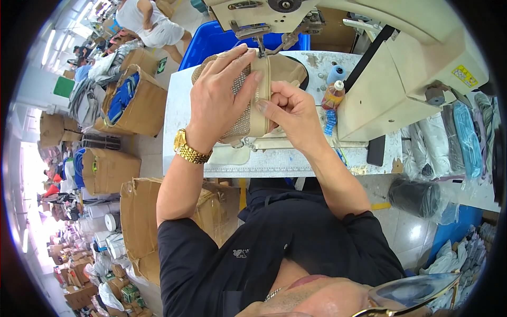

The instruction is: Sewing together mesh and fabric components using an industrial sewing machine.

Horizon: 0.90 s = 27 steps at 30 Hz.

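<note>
At twelve o'clock on the counter [177, 108], the bag [259, 124] is sitting by the sewing machine [377, 98] foot, apparently being stitched. The left hand [217, 94] is lying flat, fingers extended; the right hand's [297, 110] fingers are pinching the edge. Continuing probably calls for steady alignment.

In front of me, a white worktable [177, 119] stands on a pale, shiny floor [406, 238] marked with yellow stripes [381, 206]. To my left, cardboard boxes [112, 171] crowd the room, tube lights [48, 46] glow, and washed-out brightness fills the far side.
</note>
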Available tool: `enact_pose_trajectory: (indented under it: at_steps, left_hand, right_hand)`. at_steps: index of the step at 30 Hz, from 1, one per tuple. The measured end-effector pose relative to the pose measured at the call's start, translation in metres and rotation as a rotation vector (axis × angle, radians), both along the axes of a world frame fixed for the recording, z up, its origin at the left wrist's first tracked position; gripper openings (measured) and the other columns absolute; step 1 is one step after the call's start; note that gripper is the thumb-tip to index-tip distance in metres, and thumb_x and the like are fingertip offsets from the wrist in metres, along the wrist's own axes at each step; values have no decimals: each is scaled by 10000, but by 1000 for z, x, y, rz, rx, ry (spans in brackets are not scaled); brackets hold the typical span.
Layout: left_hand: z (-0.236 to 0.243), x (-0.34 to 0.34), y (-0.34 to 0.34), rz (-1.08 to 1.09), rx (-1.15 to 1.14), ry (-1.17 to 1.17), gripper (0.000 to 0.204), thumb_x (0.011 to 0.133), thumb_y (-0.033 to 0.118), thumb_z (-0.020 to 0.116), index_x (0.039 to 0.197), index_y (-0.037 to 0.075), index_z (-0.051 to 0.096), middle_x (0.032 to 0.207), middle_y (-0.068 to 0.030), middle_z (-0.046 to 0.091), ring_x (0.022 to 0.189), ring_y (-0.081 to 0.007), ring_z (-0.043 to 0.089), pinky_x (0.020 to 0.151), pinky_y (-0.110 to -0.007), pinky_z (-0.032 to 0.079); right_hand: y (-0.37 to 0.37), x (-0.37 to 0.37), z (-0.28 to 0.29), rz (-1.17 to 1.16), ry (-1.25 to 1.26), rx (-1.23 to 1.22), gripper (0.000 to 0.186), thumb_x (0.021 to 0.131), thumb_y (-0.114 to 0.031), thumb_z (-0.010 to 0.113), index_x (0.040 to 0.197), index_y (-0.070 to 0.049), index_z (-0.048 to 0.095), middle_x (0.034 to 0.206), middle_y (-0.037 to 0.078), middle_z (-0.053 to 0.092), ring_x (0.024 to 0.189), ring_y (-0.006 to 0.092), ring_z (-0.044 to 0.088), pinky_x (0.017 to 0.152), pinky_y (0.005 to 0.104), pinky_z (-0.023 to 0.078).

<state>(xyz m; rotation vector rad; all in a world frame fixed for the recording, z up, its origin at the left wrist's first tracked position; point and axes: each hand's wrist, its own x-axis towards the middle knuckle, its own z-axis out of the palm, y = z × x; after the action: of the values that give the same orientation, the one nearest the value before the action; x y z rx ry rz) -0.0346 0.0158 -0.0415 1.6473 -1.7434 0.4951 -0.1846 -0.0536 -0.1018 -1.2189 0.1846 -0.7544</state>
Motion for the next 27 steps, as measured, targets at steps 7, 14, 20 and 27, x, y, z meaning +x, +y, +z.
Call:
enact_pose_trajectory:
  at_steps: [7, 14, 20, 27]
  left_hand:
    - [-2, -11, 12, 6, 43, -31, 340, 834, 175, 709, 1154, 62, 681, 1213, -104, 652, 1036, -285, 643, 873, -363, 519]
    - [-1, -4, 4, -66, 32, 110, 343, 828, 163, 717, 1142, 31, 682, 1205, -130, 664, 1059, -289, 654, 889, -360, 522]
    - [1, 2, -2, -99, 50, 186, 349, 839, 175, 715, 1151, 21, 683, 1198, -141, 668, 1080, -275, 656, 911, -353, 519]
    - [1, 8, -8, -103, 48, 179, 349, 847, 195, 707, 1147, 17, 684, 1195, -156, 667, 1079, -279, 657, 917, -354, 517]
  right_hand:
    - [-4, 0, 1, -13, -14, -16, 284, 900, -79, 661, 1159, 28, 615, 709, 23, 641, 577, 46, 577, 490, 189, 463]
    - [-6, 2, 4, -23, -3, -7, 271, 903, -93, 663, 1142, 26, 615, 703, 19, 632, 567, 50, 570, 489, 189, 463]
    - [-12, 7, 7, -33, 12, 0, 277, 897, -111, 668, 1136, 21, 618, 693, 13, 620, 567, 49, 569, 494, 188, 474]
    - [-15, 10, 6, -27, -20, 17, 281, 898, -108, 667, 1148, 13, 627, 689, 0, 613, 573, 43, 572, 500, 188, 485]
